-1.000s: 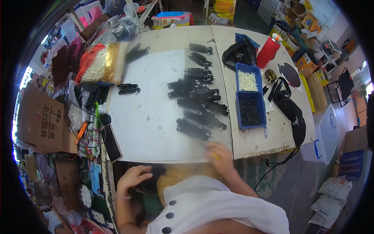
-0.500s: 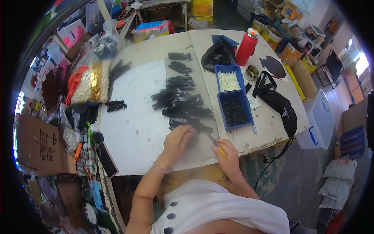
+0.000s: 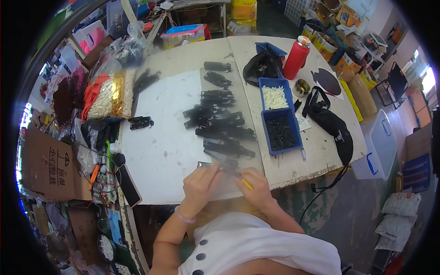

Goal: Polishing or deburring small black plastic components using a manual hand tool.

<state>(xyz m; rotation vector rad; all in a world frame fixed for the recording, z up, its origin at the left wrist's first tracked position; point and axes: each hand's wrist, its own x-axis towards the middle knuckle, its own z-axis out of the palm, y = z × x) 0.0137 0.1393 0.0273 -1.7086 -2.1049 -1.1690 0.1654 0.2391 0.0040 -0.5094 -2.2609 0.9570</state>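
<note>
Dark characters and an umbrella sign are printed on the brown box, well left of the left hand. Small print on the white sacks, far right of the right hand, cannot be read.

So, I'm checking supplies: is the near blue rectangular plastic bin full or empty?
Not empty: the near blue rectangular plastic bin holds many small black pieces. How deep they lie, I cannot tell.
</note>
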